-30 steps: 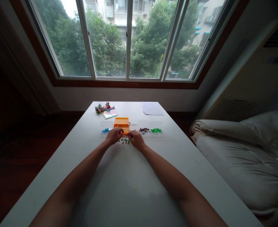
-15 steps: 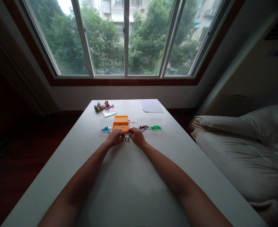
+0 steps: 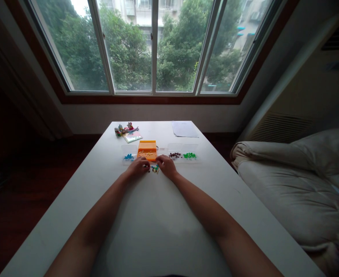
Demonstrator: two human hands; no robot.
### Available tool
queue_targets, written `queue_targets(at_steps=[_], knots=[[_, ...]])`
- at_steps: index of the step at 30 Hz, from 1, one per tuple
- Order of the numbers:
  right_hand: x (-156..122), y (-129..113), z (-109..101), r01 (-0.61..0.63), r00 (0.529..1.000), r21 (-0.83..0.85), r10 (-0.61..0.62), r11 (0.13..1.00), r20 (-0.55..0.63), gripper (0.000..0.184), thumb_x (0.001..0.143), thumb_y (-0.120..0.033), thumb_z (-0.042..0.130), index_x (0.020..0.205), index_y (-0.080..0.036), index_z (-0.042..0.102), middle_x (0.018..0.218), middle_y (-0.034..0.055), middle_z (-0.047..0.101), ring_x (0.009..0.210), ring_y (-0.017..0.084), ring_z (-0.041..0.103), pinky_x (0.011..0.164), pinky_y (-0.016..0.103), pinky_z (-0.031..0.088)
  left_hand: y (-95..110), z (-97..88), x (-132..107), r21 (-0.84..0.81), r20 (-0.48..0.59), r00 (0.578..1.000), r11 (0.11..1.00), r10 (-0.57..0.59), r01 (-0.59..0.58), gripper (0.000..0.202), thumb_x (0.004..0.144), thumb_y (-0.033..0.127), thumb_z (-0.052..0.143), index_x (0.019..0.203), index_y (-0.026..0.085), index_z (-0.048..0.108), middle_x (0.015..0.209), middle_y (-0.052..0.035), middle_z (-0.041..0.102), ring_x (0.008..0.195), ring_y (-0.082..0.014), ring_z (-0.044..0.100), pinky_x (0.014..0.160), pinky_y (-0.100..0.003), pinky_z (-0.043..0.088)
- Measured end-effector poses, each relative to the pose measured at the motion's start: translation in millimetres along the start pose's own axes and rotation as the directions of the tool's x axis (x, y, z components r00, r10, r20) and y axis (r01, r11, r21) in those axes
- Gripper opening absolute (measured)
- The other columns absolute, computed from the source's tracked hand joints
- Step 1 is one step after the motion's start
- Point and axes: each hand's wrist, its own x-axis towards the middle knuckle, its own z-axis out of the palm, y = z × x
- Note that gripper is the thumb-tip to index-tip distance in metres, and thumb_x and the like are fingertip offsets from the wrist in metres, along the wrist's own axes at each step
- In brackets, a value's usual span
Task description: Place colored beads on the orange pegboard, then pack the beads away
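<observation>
Just this side of the orange box (image 3: 147,144), small multicoloured pieces (image 3: 155,169) lie loose on the white table (image 3: 157,219), seemingly for easy picking. At their left, the left hand (image 3: 138,167) curls its fingers inward; whether it pinches anything cannot be told. The right hand (image 3: 166,166), loosely curled, is at the box's near right corner, perhaps steadying it; its grip is hidden. Beside the box, blue pieces (image 3: 128,157) sit left, brown pieces (image 3: 175,155) and green pieces (image 3: 189,155) right, apparently sorted by colour. Beyond it, figurines (image 3: 129,126) and papers (image 3: 185,129) rest out of the way.
</observation>
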Motion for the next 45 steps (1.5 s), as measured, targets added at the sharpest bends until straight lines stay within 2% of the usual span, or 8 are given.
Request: queue_targets(at_steps=[6,10,14,24,31,35,39,45], knots=[[-1,-1,0,0.003,1.0,-0.012,-0.003,1.0,-0.003,0.015,0.085,-0.012,0.057,0.092,-0.019,0.069,0.087,0.003,0.065,0.083,0.015,0.055,0.079,0.025,0.041,-2,7.1,0,-0.112,-0.184,0.979,0.992,-0.082,0.062,0.009,0.086,0.026,0.06,0.086,0.021,0.068,0.092,-0.0042,0.067,0.089,-0.0186,0.06,0.083,-0.031,0.048],[-1,0,1,0.002,1.0,-0.014,-0.002,1.0,0.002,0.015,0.086,-0.013,0.057,0.092,-0.02,0.069,0.087,0.0028,0.066,0.082,0.015,0.056,0.079,0.025,0.042,2,8.2,0,-0.221,-0.253,0.926,0.949,-0.28,0.227,0.013,0.089,0.029,0.054,0.095,0.021,0.063,0.084,-0.0009,0.068,0.073,-0.0149,0.06,0.072,-0.027,0.048],[-1,1,1,-0.014,1.0,-0.018,0.014,1.0,0.004,0.016,0.086,-0.014,0.057,0.093,-0.02,0.069,0.087,0.0026,0.067,0.08,0.015,0.057,0.077,0.025,0.043,2,5.2,-2,-0.269,-0.307,0.871,0.913,-0.384,0.307,0.013,0.088,0.028,0.053,0.096,0.021,0.061,0.085,-0.0009,0.07,0.075,-0.0155,0.063,0.072,-0.027,0.049],[-2,-4,1,0.052,0.997,-0.063,-0.048,0.997,0.061,0.014,0.086,-0.013,0.057,0.092,-0.02,0.068,0.088,0.003,0.066,0.08,0.015,0.056,0.078,0.025,0.042,-7,9.0,-1,-0.425,-0.357,0.796,0.844,-0.489,0.328,0.023,0.089,0.039,0.057,0.096,0.02,0.066,0.089,-0.0045,0.075,0.069,-0.015,0.066,0.067,-0.026,0.051],[-5,-12,6,0.267,0.944,-0.136,-0.23,0.954,0.236,0.009,0.087,-0.018,0.063,0.091,-0.022,0.07,0.094,0.0055,0.065,0.092,0.018,0.055,0.086,0.029,0.042,-17,14.9,2,-0.593,-0.313,0.777,0.751,-0.546,0.289,0.036,0.088,0.048,0.057,0.1,0.016,0.067,0.088,-0.0073,0.076,0.057,-0.0112,0.06,0.058,-0.024,0.051],[-5,-13,9,0.33,0.913,-0.139,-0.279,0.934,0.299,0.006,0.086,-0.025,0.068,0.09,-0.023,0.071,0.095,0.0054,0.064,0.095,0.02,0.053,0.091,0.033,0.04,-16,15.2,2,-0.62,-0.315,0.763,0.73,-0.565,0.286,0.04,0.09,0.043,0.053,0.118,0.016,0.065,0.102,-0.0084,0.077,0.053,-0.0091,0.056,0.054,-0.024,0.05],[-6,-14,11,0.347,0.901,-0.144,-0.287,0.927,0.325,0.009,0.083,-0.027,0.073,0.091,-0.025,0.073,0.097,0.0054,0.063,0.098,0.021,0.052,0.091,0.034,0.039,-13,14.1,1,-0.566,-0.302,0.774,0.758,-0.557,0.324,0.043,0.09,0.036,0.052,0.129,0.019,0.061,0.104,-0.0071,0.077,0.051,-0.0087,0.056,0.055,-0.024,0.05],[-5,-16,11,0.341,0.903,-0.163,-0.275,0.926,0.331,0.005,0.088,-0.024,0.067,0.087,-0.023,0.072,0.094,0.0056,0.062,0.096,0.02,0.052,0.088,0.032,0.038,-8,13.7,0,-0.407,-0.304,0.836,0.856,-0.456,0.319,0.029,0.09,0.031,0.052,0.11,0.02,0.07,0.09,-0.0036,0.076,0.064,-0.0132,0.064,0.065,-0.025,0.051]])
